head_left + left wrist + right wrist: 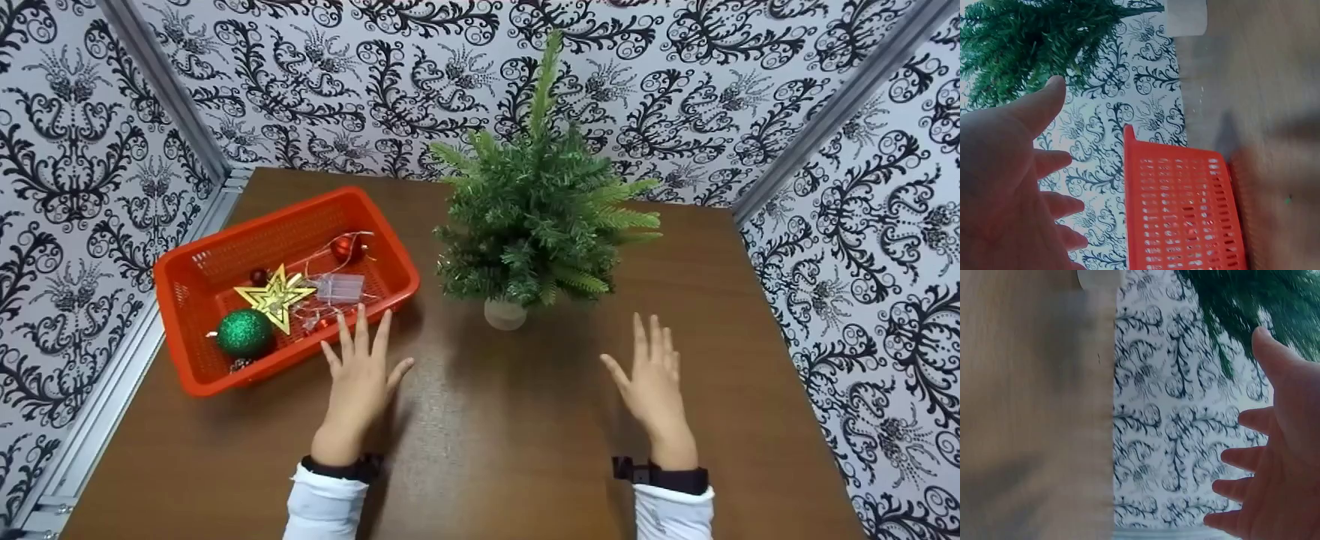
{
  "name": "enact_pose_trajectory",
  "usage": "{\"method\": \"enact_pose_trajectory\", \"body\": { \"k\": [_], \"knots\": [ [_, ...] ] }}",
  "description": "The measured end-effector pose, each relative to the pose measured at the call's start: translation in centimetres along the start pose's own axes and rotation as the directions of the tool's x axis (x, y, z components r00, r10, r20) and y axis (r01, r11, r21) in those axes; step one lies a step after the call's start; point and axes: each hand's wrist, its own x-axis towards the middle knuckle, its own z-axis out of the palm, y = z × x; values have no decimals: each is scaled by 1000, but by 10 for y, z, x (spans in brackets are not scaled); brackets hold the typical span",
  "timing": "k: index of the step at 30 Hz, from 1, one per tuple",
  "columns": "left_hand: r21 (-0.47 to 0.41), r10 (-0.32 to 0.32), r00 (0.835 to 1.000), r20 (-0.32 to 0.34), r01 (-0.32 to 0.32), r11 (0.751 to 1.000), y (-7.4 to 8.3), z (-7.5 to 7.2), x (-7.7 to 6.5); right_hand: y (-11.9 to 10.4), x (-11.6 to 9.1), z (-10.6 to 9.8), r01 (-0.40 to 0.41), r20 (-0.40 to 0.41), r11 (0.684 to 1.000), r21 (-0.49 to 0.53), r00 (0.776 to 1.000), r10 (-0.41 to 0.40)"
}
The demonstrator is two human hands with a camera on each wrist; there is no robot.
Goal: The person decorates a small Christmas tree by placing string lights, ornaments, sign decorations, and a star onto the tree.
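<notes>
Fingers spread and holding nothing, my left hand [360,386] is above the table just by the near right rim of an orange-red plastic basket [289,349]. My right hand [654,386], also with straight fingers and nothing in it, is over the table's right part. Between and beyond the hands a small artificial Christmas tree [536,217] stands upright on a pale round base [505,313]. Inside the basket lie a gold star [276,297], a green glitter ball [244,333], a red ball [346,247] and a clear plastic box [341,288] with thin wires.
The brown wooden table [510,450] carries the basket at left and the tree at the back middle. Patterned black-and-white walls [420,90] enclose it behind and at both sides. Metal rails [97,420] run along the left edge and up the corners.
</notes>
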Motion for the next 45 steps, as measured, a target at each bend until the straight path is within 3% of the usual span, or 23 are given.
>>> {"method": "enact_pose_trajectory", "body": {
  "k": [5,8,10,13,15,17,20,25,27,29,35,37,40,41,43,44,45],
  "knots": [
    [-66,-64,998,-1,64,996,-19,-10,12,-35,4,29,105,52,993,59,993,-108],
    [-79,-86,995,-55,82,994,-36,-18,29,-75,3,51,216,160,974,62,961,-224],
    [-95,-89,993,-82,81,992,-47,-23,43,-107,3,67,352,229,935,46,907,-353],
    [-159,-102,993,-67,91,983,-62,-28,68,-157,12,87,554,269,829,72,790,-551],
    [-189,-124,992,-14,119,975,-71,-29,84,-188,25,96,608,252,785,119,746,-617],
    [-189,-153,986,62,162,968,-79,-28,101,-215,44,102,587,244,788,187,749,-616],
    [-134,-204,961,188,231,964,-88,-26,120,-253,77,111,521,240,815,252,783,-574],
    [-80,-275,881,386,329,941,-100,-27,140,-299,122,129,421,343,888,185,820,-459],
    [-61,-307,846,436,368,928,-105,-27,143,-309,132,135,381,401,914,138,823,-403],
    [-42,-329,823,464,391,919,-111,-26,144,-313,138,141,364,441,926,103,818,-370],
    [-2,-348,782,518,408,913,-119,-18,139,-307,139,155,375,459,924,77,809,-367],
    [26,-347,795,497,386,922,-119,-19,137,-304,139,156,378,455,923,79,810,-370],
    [84,-347,842,414,344,935,-121,-21,139,-305,142,156,390,451,918,74,808,-380],
    [99,-354,850,391,344,934,-123,-21,141,-305,143,156,393,452,917,71,807,-381],
    [112,-360,858,367,343,932,-137,-10,150,-306,144,156,398,453,915,68,805,-383],
    [122,-355,854,380,334,935,-151,1,158,-306,144,156,400,450,914,69,805,-386],
    [129,-345,864,366,320,939,-168,17,165,-306,144,157,401,448,913,72,805,-389]
  ]
}}
